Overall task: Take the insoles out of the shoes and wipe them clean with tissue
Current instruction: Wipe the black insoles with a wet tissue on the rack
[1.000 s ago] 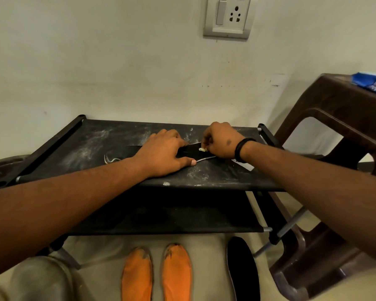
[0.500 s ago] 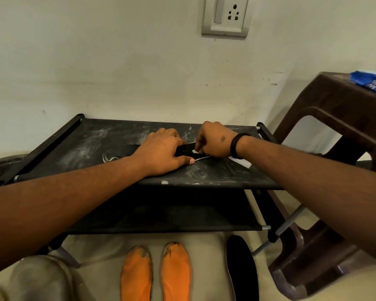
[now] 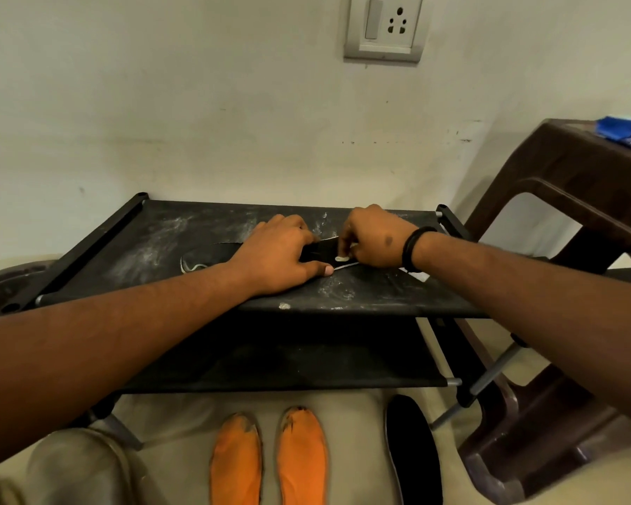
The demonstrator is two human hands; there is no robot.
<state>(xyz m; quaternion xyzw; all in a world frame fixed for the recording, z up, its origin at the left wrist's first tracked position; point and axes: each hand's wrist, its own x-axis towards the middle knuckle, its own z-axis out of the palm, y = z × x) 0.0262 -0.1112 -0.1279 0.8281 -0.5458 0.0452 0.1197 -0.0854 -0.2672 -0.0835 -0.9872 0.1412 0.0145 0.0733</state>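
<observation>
My left hand (image 3: 277,256): flat and open, pressing the black insole (image 3: 321,251) on the rack (image 3: 161,242).
My right hand (image 3: 374,238): fingers closed, pinching a small white tissue (image 3: 342,258) on the insole.

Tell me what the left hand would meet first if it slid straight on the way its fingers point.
Most likely the right hand: the left hand lies flat on the black insole, fingers aimed right and away, the hands nearly touching. Depth is uncertain.

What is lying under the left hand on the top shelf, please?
A black insole lies flat on the shelf, pinned by the left hand. Its middle is covered; the right hand presses tissue on it.
</observation>
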